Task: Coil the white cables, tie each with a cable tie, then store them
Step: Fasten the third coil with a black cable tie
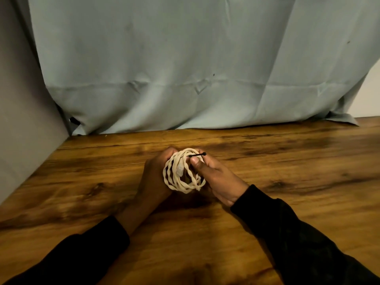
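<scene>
Tying the coiled white cable [184,171] with the black cable tie [197,155], centre of the frame, held just above the wooden table [287,161].

We keep the left hand [153,175] wrapped round the coil's left side so the loops stay stacked; the right hand [213,175] pinches the tie against the top strands with its thumb. Our call: feed the tail through the head, cinch snug, don't crush the connector. Count: one coil, one tie, two hands; no other cables or storage in view.

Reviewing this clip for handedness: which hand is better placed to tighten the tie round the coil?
The right hand. Its thumb and fingers already pinch the black tie at the coil's top, while the left hand grips the coil's other side, steadying it.
</scene>
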